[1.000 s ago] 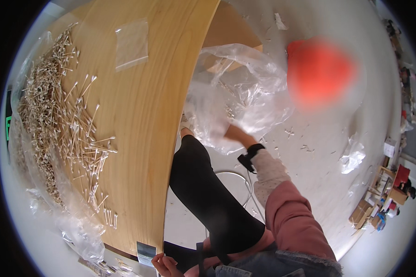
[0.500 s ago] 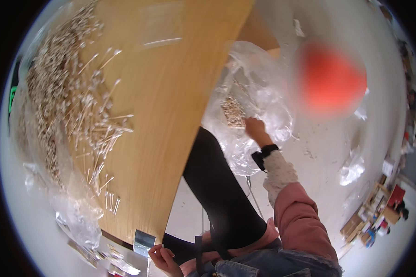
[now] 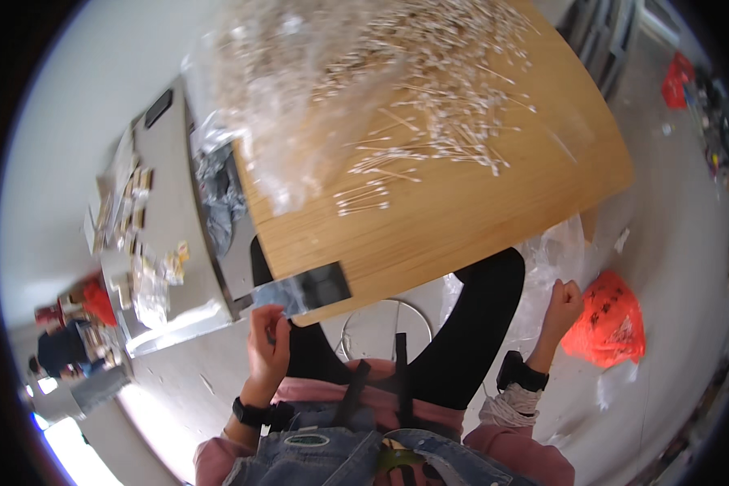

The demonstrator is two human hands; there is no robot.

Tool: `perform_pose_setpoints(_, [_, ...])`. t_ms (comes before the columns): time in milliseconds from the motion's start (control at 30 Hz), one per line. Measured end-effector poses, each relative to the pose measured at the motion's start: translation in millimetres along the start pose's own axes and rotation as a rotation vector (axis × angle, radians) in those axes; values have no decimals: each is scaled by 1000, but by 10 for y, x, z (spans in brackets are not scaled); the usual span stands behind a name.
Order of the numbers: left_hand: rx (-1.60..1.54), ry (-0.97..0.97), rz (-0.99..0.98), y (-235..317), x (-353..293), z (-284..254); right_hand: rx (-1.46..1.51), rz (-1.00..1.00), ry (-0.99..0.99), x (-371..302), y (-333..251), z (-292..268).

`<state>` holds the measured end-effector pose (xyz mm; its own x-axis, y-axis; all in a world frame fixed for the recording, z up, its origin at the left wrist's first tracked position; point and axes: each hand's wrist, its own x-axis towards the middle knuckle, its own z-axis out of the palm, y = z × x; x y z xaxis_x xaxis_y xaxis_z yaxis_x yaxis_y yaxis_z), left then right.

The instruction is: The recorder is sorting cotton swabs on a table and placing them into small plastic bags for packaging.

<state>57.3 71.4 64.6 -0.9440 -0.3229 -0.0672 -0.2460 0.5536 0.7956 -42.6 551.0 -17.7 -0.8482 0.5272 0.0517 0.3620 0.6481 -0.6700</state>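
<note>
My left hand point(image 3: 267, 344) is at the table's near left corner, with fingers curled against the near edge of a flat glossy rectangle point(image 3: 320, 290). The rectangle is dark at one end and pale at the other; whether the fingers grip it or merely touch it is unclear. My right hand point(image 3: 565, 301) is closed like a fist to the right of my knee, beside a clear plastic bag point(image 3: 555, 255). Whatever it may hold is hidden. Loose double-ended cotton swabs point(image 3: 462, 105) cover the far part of the wooden table point(image 3: 494, 206), with several lined up nearer me.
A large clear plastic sheet or bag point(image 3: 279, 154) covers the table's far left. On the floor at right sits a red plastic bag point(image 3: 607, 324). Another table point(image 3: 190, 267) at left carries small packs and a phone point(image 3: 159, 108). A person point(image 3: 61, 348) is far left.
My view has swung left, bringing the whole table in front. My right hand has left the swab pile in the clear bag. My left hand remains by the glossy rectangle.
</note>
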Motion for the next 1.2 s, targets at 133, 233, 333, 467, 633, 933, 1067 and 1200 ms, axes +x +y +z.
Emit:
perform_pose_setpoints(133, [39,103,88,-200,68,-99,159,-605,-82,-176,-1194,91])
perform_pose_setpoints(233, [4,229,64,-332,97,-241,125,-808,-353,-470,-1981,588])
perform_pose_setpoints(333, [-123,261,-21,-493,239,-289,-44,-1001,-441,-527,-2431,1027])
perform_pose_setpoints(467, [-421,109,-162,-709,366,-270,-196,-1077,-446,-435,-2587,1455])
perform_pose_setpoints(633, [-463,-77,-211,-666,371,-208,-187,-1025,-459,-385,-2671,1510])
perform_pose_setpoints(933, [-594,-136,-298,-551,463,-117,-141,-1146,-315,-533,-2558,1496])
perform_pose_setpoints(1067, [-533,-130,-267,-506,502,-87,-132,-1118,-324,-619,-2541,1485])
perform_pose_setpoints(1200, [-463,-131,-227,-467,557,-58,-99,-1124,-338,-706,-2493,1474])
